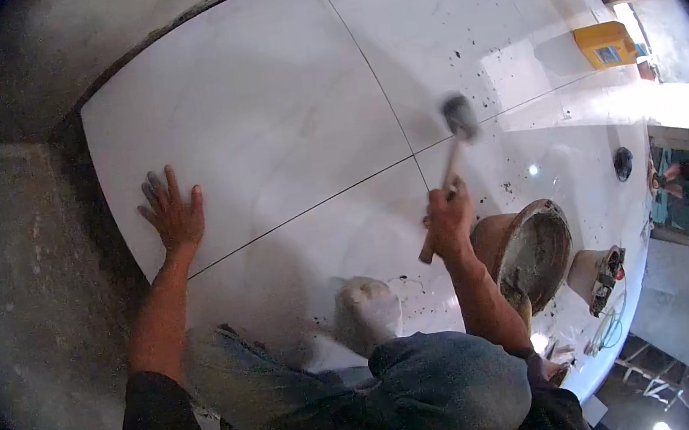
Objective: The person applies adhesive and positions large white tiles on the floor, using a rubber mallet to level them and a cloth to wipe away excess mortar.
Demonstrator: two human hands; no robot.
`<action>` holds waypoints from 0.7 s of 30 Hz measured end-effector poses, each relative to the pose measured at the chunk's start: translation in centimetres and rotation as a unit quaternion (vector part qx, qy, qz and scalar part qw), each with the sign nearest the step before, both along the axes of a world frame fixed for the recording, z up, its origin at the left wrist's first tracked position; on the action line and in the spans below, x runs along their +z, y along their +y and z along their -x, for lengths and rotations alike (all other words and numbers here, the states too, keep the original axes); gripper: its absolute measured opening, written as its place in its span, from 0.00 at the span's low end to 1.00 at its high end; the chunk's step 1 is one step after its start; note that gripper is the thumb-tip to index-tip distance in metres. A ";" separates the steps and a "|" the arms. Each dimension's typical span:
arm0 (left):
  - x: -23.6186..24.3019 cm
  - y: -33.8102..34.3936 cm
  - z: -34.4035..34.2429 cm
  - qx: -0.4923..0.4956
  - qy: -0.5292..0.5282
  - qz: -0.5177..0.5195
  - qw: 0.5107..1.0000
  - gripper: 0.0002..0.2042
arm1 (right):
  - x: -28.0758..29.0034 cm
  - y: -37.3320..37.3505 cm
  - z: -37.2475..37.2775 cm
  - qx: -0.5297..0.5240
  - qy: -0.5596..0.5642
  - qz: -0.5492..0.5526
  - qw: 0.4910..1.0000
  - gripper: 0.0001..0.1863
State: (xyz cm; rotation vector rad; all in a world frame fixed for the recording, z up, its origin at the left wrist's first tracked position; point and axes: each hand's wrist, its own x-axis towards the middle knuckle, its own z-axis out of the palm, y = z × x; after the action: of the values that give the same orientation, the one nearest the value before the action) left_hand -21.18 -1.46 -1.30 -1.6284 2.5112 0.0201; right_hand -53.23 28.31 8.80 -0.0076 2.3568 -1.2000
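Note:
My left hand (pixel 175 216) rests flat with spread fingers near the left edge of a large white floor tile (pixel 240 116). Wrapped round the wooden handle of a rubber mallet (pixel 460 117) is my right hand (pixel 451 224). The mallet's dark head is blurred and lies over the tiles, just right of where the dark joint lines cross. Whether the head touches the tile, I cannot tell. My bent knee in blue-grey cloth shows at the lower middle.
Right of my right forearm stands a bucket (pixel 496 236) holding grey mortar and a tool. Beside it is a smaller pot (pixel 585 271) of tools. A yellow jerrycan (pixel 604 45) and a black round object (pixel 623 164) stand farther right. Concrete wall (pixel 17 252) borders the left. Dark crumbs dot the tiles.

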 end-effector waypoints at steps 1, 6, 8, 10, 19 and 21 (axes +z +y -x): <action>0.0 -0.3 -0.2 -0.022 0.003 0.024 0.999 0.36 | 2.7 -2.4 -1.0 0.051 -0.046 0.039 0.997 0.20; 0.4 1.0 0.5 -0.051 0.009 0.019 0.999 0.36 | 9.7 -10.8 -3.2 0.398 0.041 0.108 0.910 0.21; 0.5 2.3 1.2 -0.063 0.020 0.014 0.998 0.36 | 7.9 -11.9 -4.0 0.457 0.045 0.084 0.884 0.19; 1.3 3.3 1.7 -0.047 -0.019 -0.010 0.999 0.36 | 4.5 -11.6 -5.8 0.483 0.002 0.076 0.872 0.15; 0.4 4.6 0.9 -0.089 -0.005 0.027 0.996 0.35 | -0.8 -8.2 -6.5 0.527 -0.052 -0.093 0.843 0.18; 0.5 4.7 0.8 -0.082 -0.002 0.019 0.996 0.35 | 2.0 -9.2 -6.5 0.532 -0.053 -0.072 0.842 0.19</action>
State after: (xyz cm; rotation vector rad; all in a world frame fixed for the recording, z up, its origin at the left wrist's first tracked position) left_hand -22.02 3.24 -0.78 -1.4270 2.6492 -0.0498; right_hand -46.74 19.08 10.80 -1.0229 1.8120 -0.4315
